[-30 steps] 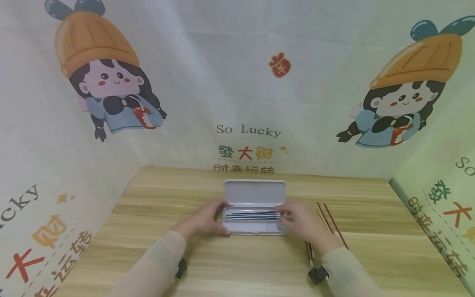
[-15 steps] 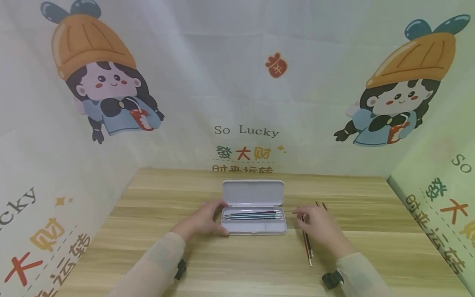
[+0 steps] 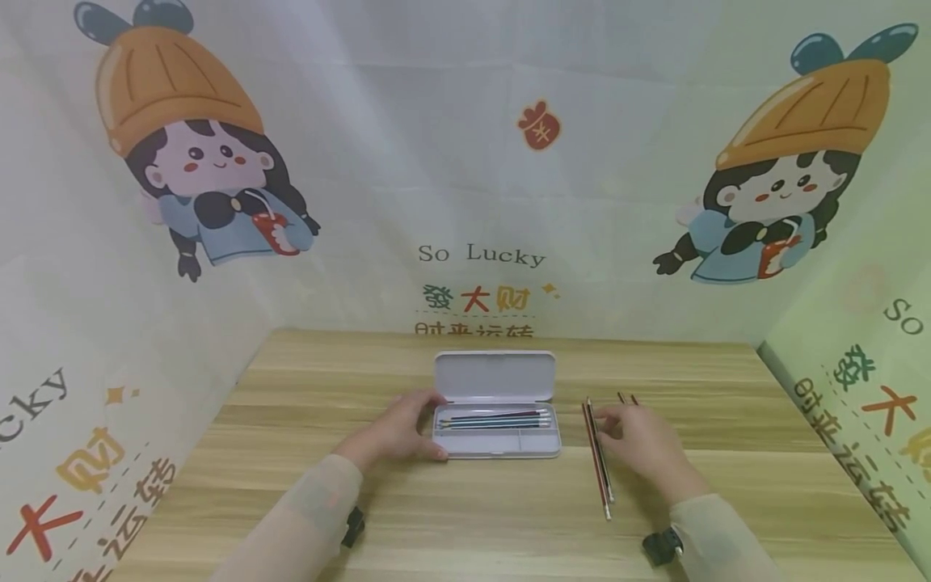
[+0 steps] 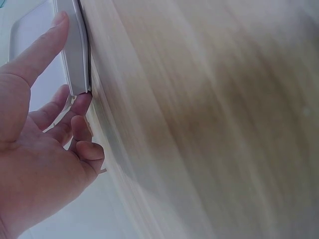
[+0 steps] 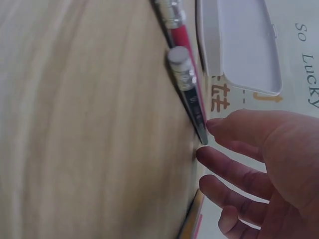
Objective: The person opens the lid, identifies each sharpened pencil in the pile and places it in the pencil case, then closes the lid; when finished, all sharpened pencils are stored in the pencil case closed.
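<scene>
An open white pencil case lies on the table, several pencils in its rear compartment. My left hand holds the case's left end, thumb at the front corner and fingers at the back corner; the left wrist view shows the thumb on the case's side. To the right of the case, a red pencil and a black pencil lie side by side, eraser ends towards me. My right hand is at the black pencil, thumb and index finger on either side of it, not visibly closed on it.
Beyond the right hand show the ends of more pencils, mostly hidden by it. The case's raised lid leans back near the table's far edge. A printed cloth hangs around the wooden table.
My right hand has left the case's right end, where it was over the pencils inside, and moved right to the loose pencils. The left hand stays on the case.
</scene>
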`<action>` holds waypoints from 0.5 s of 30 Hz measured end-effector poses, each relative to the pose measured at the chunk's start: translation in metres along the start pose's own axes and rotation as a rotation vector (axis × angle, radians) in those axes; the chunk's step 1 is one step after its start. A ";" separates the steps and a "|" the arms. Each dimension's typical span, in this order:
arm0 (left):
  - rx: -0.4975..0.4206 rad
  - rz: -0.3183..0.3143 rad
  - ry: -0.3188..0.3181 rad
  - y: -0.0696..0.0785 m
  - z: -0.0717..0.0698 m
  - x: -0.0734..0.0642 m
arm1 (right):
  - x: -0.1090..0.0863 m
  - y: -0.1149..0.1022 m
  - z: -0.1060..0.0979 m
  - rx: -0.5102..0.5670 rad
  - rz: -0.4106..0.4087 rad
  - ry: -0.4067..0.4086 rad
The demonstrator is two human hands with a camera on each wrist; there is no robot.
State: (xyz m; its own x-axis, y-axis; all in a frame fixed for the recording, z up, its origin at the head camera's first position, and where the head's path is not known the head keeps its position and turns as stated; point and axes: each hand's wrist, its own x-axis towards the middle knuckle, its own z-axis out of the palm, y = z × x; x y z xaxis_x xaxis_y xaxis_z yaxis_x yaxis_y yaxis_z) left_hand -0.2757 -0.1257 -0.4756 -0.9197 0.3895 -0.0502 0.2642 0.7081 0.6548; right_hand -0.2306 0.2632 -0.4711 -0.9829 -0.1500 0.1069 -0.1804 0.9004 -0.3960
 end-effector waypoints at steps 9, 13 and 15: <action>-0.008 0.002 -0.001 0.000 -0.002 0.000 | 0.004 0.000 0.003 -0.048 0.008 0.009; -0.004 0.010 0.000 0.000 -0.001 -0.001 | 0.004 -0.003 0.003 -0.068 0.023 0.000; 0.001 0.012 -0.001 0.000 -0.001 -0.001 | 0.004 -0.003 0.003 -0.071 0.035 -0.008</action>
State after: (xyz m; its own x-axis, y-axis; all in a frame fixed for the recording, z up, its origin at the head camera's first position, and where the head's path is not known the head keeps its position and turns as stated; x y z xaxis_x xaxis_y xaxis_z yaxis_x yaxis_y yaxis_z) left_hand -0.2751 -0.1265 -0.4750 -0.9161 0.3986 -0.0435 0.2752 0.7040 0.6548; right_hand -0.2343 0.2585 -0.4720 -0.9889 -0.1205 0.0870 -0.1429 0.9319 -0.3335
